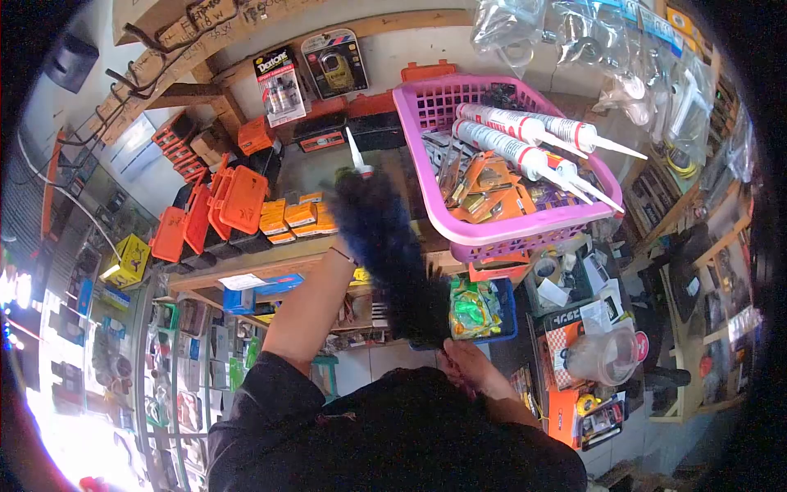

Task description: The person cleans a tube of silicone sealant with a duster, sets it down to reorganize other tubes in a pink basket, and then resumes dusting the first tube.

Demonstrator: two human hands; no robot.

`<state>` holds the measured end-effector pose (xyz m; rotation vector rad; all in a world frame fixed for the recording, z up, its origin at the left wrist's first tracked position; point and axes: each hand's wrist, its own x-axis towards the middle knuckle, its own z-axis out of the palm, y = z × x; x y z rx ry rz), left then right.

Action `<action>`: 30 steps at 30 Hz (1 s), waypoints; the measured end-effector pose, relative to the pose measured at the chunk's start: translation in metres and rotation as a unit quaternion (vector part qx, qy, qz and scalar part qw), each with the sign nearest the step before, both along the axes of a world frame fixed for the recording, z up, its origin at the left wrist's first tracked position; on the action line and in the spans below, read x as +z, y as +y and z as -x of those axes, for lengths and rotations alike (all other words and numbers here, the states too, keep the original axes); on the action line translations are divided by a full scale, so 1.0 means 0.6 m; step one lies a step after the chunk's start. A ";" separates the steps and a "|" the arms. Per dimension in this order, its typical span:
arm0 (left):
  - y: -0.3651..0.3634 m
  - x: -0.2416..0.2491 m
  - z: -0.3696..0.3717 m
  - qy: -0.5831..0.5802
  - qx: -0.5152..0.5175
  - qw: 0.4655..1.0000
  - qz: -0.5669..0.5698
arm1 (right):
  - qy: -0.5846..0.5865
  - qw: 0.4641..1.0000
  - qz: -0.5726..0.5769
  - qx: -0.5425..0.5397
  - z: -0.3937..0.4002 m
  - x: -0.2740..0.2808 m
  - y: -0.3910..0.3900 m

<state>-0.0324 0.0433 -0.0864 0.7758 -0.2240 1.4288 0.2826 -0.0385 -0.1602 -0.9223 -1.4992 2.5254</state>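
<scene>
A dark, fluffy feather duster [385, 254], blurred by motion, slants up across the middle of the view. My right hand [469, 362] is closed around its lower end, close to my body. From the left my forearm reaches up behind the duster, and the feathers cover my left hand and its fingers. Just beyond the duster's top end, a white pointed nozzle [355, 152] with a red ring at its base sticks up; its body is hidden. A pink plastic basket [525, 228] to the right holds several sealant cartridges [496, 148] and orange packets [484, 193].
Orange-lidded cases [238, 201] and small yellow-orange boxes [301, 215] line the wooden shelf [246, 266]. Below the basket stands a blue bin [510, 307] with green packets. Plastic bags [623, 66] hang at upper right. A clear tub [602, 358] sits at lower right, glass cases at left.
</scene>
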 end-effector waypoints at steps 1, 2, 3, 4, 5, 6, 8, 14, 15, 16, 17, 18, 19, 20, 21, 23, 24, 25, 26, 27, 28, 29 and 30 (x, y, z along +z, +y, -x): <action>-0.006 0.007 -0.003 0.000 0.000 1.000 0.000 | 0.000 1.000 0.000 0.000 0.001 0.007 -0.001; -0.016 0.012 -0.008 0.028 0.105 0.987 0.120 | -0.004 0.999 0.023 -0.034 0.003 0.018 -0.004; -0.030 0.025 -0.019 0.055 0.208 0.947 0.238 | -0.008 0.997 0.047 -0.067 0.004 0.024 -0.006; -0.047 0.057 -0.045 0.107 0.249 0.919 0.286 | -0.009 0.997 0.047 -0.065 0.002 0.023 -0.006; -0.045 0.062 -0.052 0.102 0.277 0.918 0.264 | -0.014 0.998 0.027 -0.055 0.002 0.022 -0.005; -0.045 0.053 -0.045 0.080 0.254 0.929 0.259 | -0.019 0.999 0.006 -0.046 0.003 0.022 -0.004; -0.008 -0.034 0.021 0.048 0.122 0.978 0.160 | -0.013 1.000 -0.014 -0.014 -0.001 0.030 -0.003; -0.047 0.057 -0.054 0.085 0.296 0.905 0.294 | -0.005 0.998 -0.030 -0.053 0.004 0.021 -0.005; -0.048 0.049 -0.048 0.086 0.297 0.905 0.292 | -0.013 0.997 -0.027 -0.064 0.005 0.020 -0.004; -0.044 0.024 -0.031 0.042 0.243 0.935 0.255 | -0.011 0.997 -0.028 -0.065 0.005 0.025 -0.004; -0.034 -0.013 -0.006 -0.003 0.185 0.958 0.218 | -0.020 0.998 -0.038 -0.035 0.002 0.037 -0.007; 0.003 -0.055 0.026 -0.025 0.104 0.980 0.168 | -0.030 0.998 -0.048 -0.005 -0.002 0.049 -0.009; 0.039 -0.094 0.057 -0.039 0.021 0.992 0.122 | -0.028 0.998 -0.048 -0.006 -0.005 0.062 -0.008; 0.007 -0.031 0.008 -0.002 0.150 0.964 0.220 | -0.026 0.999 -0.039 -0.025 -0.006 0.076 -0.006; -0.033 0.036 -0.041 0.034 0.277 0.908 0.312 | -0.026 0.998 -0.029 -0.041 -0.007 0.082 -0.007; -0.039 0.042 -0.037 0.091 0.247 0.926 0.271 | -0.023 0.998 -0.041 -0.043 -0.008 0.048 -0.003; -0.047 0.063 -0.059 0.073 0.269 0.915 0.292 | -0.019 0.997 -0.054 -0.048 -0.009 0.036 -0.002; -0.050 0.076 -0.072 0.055 0.289 0.904 0.311 | -0.019 0.997 -0.056 -0.047 -0.010 0.037 -0.002; -0.015 -0.038 0.017 0.013 0.145 0.963 0.224 | -0.008 0.997 -0.071 -0.011 -0.012 0.040 -0.003; -0.012 -0.021 0.020 0.082 0.074 0.983 0.148 | 0.002 0.996 -0.086 0.024 -0.014 0.044 -0.004; -0.009 -0.024 0.023 0.085 0.066 0.985 0.132 | 0.002 0.996 -0.088 0.023 -0.015 0.057 -0.007; -0.006 -0.027 0.026 0.088 0.059 0.988 0.114 | -0.015 0.998 -0.059 -0.003 -0.014 0.075 -0.011; -0.028 0.004 -0.013 0.055 0.160 0.957 0.234 | -0.031 0.999 -0.031 -0.028 -0.013 0.085 -0.013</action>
